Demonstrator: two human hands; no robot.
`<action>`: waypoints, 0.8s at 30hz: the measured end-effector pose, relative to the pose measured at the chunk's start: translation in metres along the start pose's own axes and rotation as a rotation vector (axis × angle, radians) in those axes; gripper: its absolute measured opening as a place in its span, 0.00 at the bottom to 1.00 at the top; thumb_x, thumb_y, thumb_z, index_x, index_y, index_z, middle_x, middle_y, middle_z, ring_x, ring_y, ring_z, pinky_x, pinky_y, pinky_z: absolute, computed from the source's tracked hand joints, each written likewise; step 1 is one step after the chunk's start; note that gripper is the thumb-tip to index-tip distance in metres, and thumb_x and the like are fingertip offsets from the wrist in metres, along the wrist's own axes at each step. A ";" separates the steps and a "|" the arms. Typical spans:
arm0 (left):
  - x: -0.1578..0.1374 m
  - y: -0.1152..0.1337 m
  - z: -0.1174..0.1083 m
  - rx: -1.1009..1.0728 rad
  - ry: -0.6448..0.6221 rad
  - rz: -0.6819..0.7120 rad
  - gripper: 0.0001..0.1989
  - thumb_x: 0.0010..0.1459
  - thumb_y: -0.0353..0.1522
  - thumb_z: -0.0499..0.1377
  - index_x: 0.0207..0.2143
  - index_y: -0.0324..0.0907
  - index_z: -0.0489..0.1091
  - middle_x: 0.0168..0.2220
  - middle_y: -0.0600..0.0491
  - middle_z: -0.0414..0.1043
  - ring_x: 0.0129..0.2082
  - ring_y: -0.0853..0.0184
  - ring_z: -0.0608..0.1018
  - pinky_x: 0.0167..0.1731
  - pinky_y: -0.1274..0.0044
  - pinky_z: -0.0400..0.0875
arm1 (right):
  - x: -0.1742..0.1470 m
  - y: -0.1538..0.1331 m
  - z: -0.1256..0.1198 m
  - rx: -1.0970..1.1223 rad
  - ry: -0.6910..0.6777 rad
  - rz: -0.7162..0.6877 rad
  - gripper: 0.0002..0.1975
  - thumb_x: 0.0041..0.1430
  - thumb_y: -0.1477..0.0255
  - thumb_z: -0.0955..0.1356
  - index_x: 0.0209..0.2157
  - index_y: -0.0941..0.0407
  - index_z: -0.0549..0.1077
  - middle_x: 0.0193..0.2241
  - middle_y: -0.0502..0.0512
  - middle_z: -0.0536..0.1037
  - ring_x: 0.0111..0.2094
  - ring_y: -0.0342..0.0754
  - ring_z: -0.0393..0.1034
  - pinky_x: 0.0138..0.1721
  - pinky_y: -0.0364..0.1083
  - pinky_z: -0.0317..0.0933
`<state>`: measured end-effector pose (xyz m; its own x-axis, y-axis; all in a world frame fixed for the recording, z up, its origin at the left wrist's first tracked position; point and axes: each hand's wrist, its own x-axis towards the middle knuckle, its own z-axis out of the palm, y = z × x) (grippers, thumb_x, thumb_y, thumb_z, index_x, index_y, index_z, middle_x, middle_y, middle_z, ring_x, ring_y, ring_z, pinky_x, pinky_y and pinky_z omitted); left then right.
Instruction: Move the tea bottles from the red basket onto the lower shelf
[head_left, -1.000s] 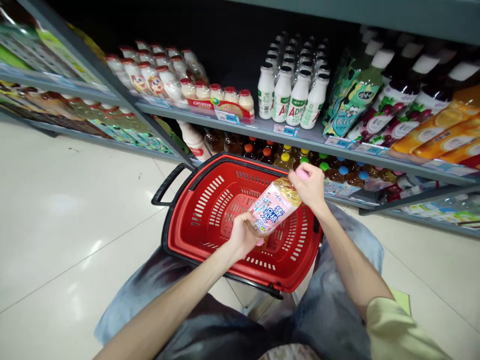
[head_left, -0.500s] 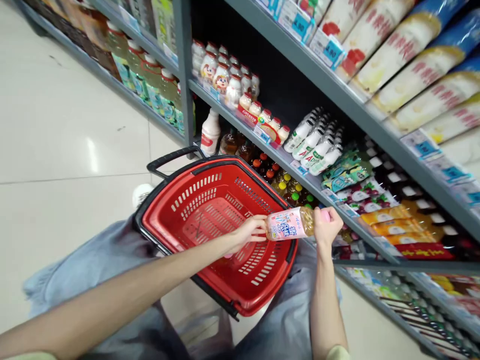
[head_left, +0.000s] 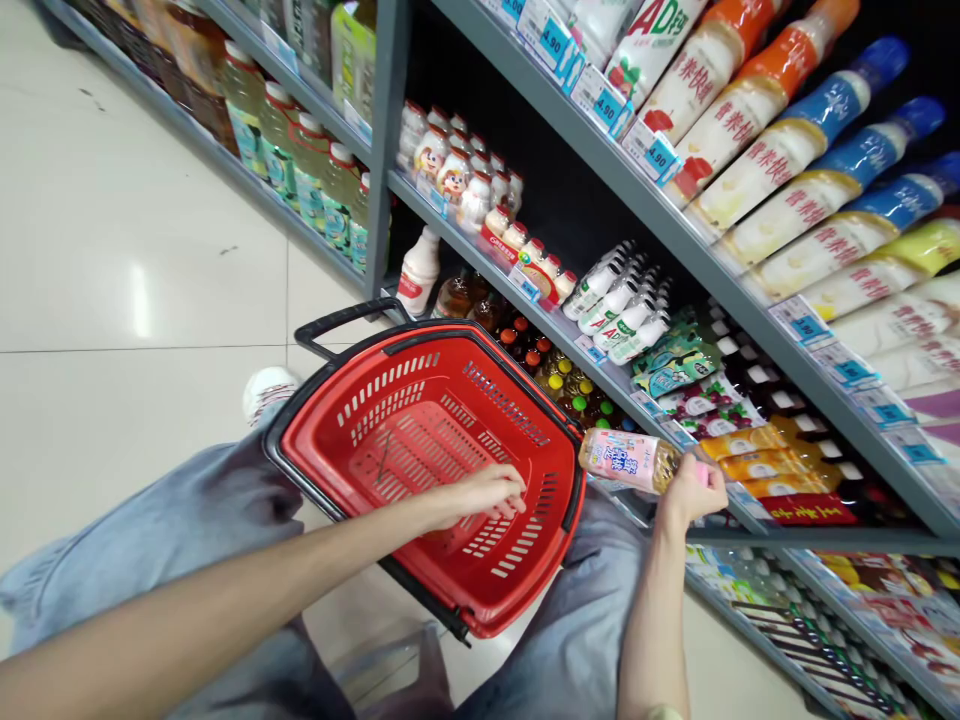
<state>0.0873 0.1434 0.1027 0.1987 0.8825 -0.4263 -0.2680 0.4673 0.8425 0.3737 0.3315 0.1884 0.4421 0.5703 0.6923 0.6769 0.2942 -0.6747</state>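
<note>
My right hand (head_left: pixel 684 490) is closed around the pink-capped neck end of a drink bottle (head_left: pixel 621 456). The bottle has a pink and white label with blue lettering and lies nearly level, its base toward the basket's right rim. Inside the red shopping basket (head_left: pixel 525 600), which rests on my lap, no goods show. Over the basket's interior hovers my left hand (head_left: pixel 489 493), holding nothing, its fingers loosely bent and slightly apart. A black handle (head_left: pixel 349 322) sticks out at the basket's far left.
Grey shelving (head_left: pixel 570 135) runs diagonally along the right, stocked with small white bottles (head_left: pixel 621 315), larger milk-drink bottles (head_left: pixel 795 150) and packaged drinks. Orange packs (head_left: pixel 750 455) lie on a lower shelf near my right hand. Pale floor tiles (head_left: pixel 150 250) extend to the left.
My left hand has let go of the bottle's base and moved left and down over the basket. My right hand has carried the bottle to the right, away from the basket's middle.
</note>
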 end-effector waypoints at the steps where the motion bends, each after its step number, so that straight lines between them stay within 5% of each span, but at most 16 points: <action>1: 0.001 -0.001 0.000 0.015 -0.013 0.002 0.15 0.50 0.41 0.60 0.38 0.43 0.70 0.39 0.46 0.83 0.39 0.58 0.82 0.39 0.71 0.71 | 0.001 0.003 -0.003 -0.047 0.028 -0.011 0.12 0.47 0.60 0.69 0.23 0.53 0.66 0.21 0.49 0.63 0.25 0.50 0.58 0.31 0.49 0.60; 5: 0.004 -0.001 0.000 0.057 -0.056 0.029 0.15 0.49 0.41 0.61 0.37 0.42 0.71 0.38 0.46 0.83 0.36 0.59 0.81 0.36 0.72 0.70 | 0.001 0.008 -0.014 -0.269 0.048 -0.082 0.13 0.49 0.56 0.68 0.25 0.51 0.67 0.22 0.53 0.70 0.26 0.54 0.63 0.35 0.52 0.63; 9: 0.006 0.004 0.004 0.089 -0.067 0.063 0.15 0.48 0.40 0.60 0.38 0.42 0.72 0.37 0.48 0.82 0.36 0.60 0.81 0.38 0.72 0.71 | 0.008 0.028 -0.023 -0.455 -0.080 -0.014 0.14 0.50 0.56 0.68 0.25 0.52 0.71 0.26 0.59 0.76 0.29 0.56 0.67 0.39 0.52 0.62; 15: 0.007 0.013 0.006 0.137 -0.058 0.059 0.20 0.44 0.40 0.56 0.40 0.41 0.71 0.38 0.48 0.81 0.38 0.60 0.81 0.38 0.72 0.69 | 0.027 0.092 -0.059 -0.764 -0.277 0.174 0.16 0.59 0.59 0.71 0.36 0.58 0.81 0.35 0.66 0.81 0.37 0.61 0.74 0.41 0.50 0.63; 19: 0.007 0.020 0.002 0.162 -0.044 0.051 0.23 0.43 0.41 0.57 0.41 0.40 0.69 0.39 0.48 0.81 0.37 0.62 0.80 0.39 0.73 0.70 | 0.030 0.135 -0.077 -1.002 -0.469 0.188 0.20 0.71 0.57 0.67 0.44 0.60 0.81 0.41 0.68 0.81 0.46 0.65 0.77 0.48 0.51 0.66; 24: 0.010 0.026 0.000 0.219 -0.030 0.083 0.24 0.44 0.44 0.57 0.41 0.40 0.69 0.40 0.48 0.81 0.38 0.61 0.80 0.41 0.71 0.71 | 0.039 0.181 -0.086 -1.083 -0.619 0.222 0.22 0.71 0.58 0.69 0.46 0.66 0.79 0.43 0.74 0.80 0.50 0.67 0.77 0.51 0.53 0.68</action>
<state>0.0819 0.1647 0.1200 0.2136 0.9140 -0.3449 -0.0747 0.3673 0.9271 0.5636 0.3408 0.1154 0.4574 0.8750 0.1587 0.8865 -0.4628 -0.0034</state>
